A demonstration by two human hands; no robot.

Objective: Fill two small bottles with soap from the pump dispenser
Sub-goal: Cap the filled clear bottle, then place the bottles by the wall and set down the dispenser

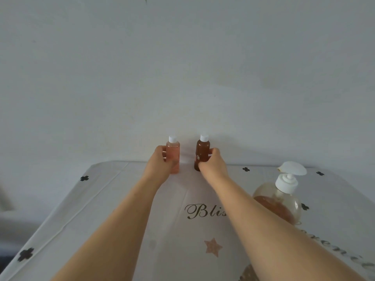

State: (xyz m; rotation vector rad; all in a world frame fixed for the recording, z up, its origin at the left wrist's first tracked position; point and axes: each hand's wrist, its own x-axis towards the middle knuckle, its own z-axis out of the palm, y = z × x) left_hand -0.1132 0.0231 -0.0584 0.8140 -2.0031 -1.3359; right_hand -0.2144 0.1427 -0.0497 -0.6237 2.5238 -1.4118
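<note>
Bottles, small, two, white-capped, upright at far edge of bench (113,199), near wall (182,67), close together but apart. Pink bottle (173,153): clasped round body by left hand (162,162). Brown bottle (203,151): clasped likewise by right hand (213,163). Pump dispenser (281,199): nearer, to right, partly full of reddish soap. White shell-shaped object (294,168) just behind it. Bench top white, printed with black crosses, star, script lettering.

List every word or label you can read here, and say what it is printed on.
"Blis": script on the tablecloth, cut off by the right arm.
A second script line on the tablecloth, lower right: too blurred to read.
No text shows on the pink bottle, the brown bottle or the dispenser.
</note>
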